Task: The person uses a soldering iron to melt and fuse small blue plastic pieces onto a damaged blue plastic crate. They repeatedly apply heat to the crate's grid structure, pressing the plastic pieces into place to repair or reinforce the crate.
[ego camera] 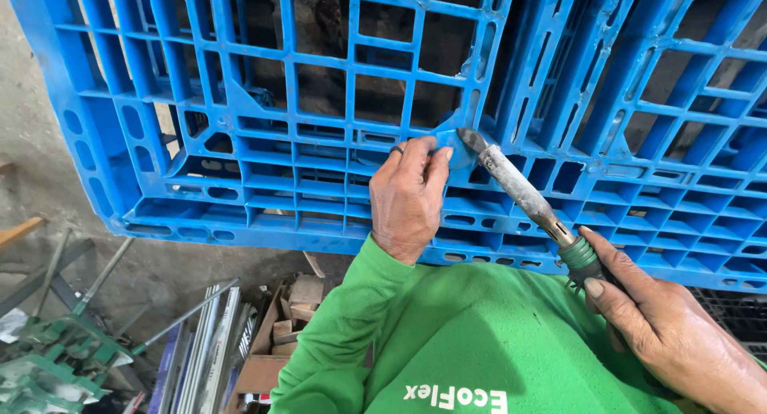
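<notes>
While the left hand (409, 197) is pressing flat against the blue pallet (264, 142), its fingers are closing lightly over a small blue patch piece (457, 149) and pinning it to the grid near the middle of the frame. It is gripping nothing else; a ring is showing on one finger. Just to the right, the flat tip of a soldering iron (523, 192) is touching the edge of that patch, and the right hand (667, 330), at the near right, is wrapping firmly around the iron's green handle, thumb lying along the top.

To do this well, I judge the left fingers should be staying clear of the hot tip while holding the patch flush, and the iron should be moving slowly along the seam so that both plastics are melting together rather than scorching. Steady, light pressure from the right hand looks wiser than digging in.

As for containers, a cardboard box (276, 346) is lying on the floor at the near left, holding what look like small wood scraps. Metal rods (204, 346) and green metal frames (56, 358) are lying beside it, loose rather than in anything.
</notes>
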